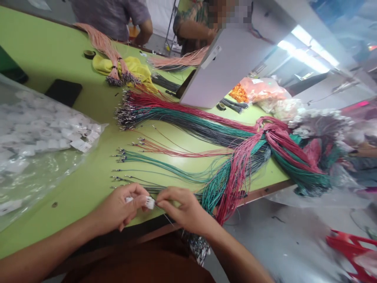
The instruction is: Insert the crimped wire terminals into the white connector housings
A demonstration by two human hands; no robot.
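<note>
- White connector (150, 202) sits in the left hand (126, 206), just above the near edge of the surface (88, 192); more white shows between the fingers, though whether it is one piece I cannot tell.
- Left hand: closed around the connector, thumb on top. Right hand (184, 206): pinching a thin wire (168, 218) right beside the connector; whether its tip is inside is too small to tell.
- Handling, as I judge it: the connector should be light, stiff and fiddly, best held by its sides with the holes clear; the wire, soft and bendy, is best gripped close to its end.
- Beyond the hands, loose dark wires (141, 181), green wires (165, 169) and red wires (182, 153) lie in rows, ends toward the left.
- Farther in, a thick wire bundle (176, 114) runs toward the right edge.
- Along the left edge lies a clear bag (38, 169) of white pieces.
- Near the far edge: a yellow cloth (141, 72) under pink wires (101, 45).
</note>
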